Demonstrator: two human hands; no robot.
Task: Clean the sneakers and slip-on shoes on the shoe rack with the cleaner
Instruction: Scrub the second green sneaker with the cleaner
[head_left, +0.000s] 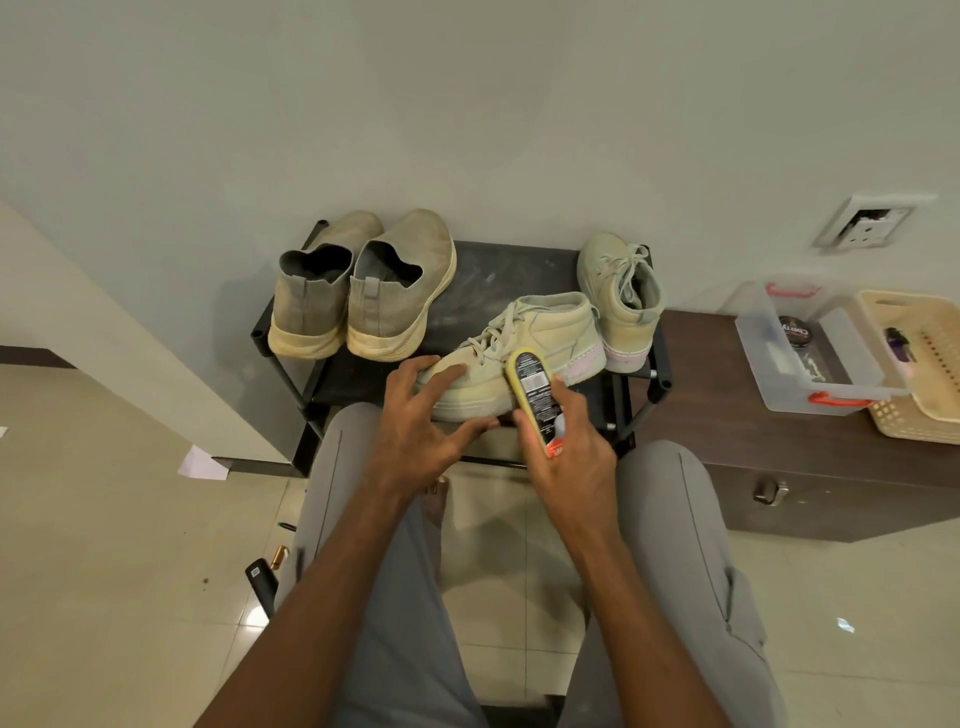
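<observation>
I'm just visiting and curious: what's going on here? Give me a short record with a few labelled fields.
Place: black shoe rack against a wall
Left hand: fingers spread, steadying the sneaker lying sideways at the rack's front
Right hand: holds the cleaner against that sneaker's side
Other sneaker: upright at the rack's right end
Slip-on shoes: pair on the rack's left, heels toward the person
Nearby: clear box and basket to the right
</observation>
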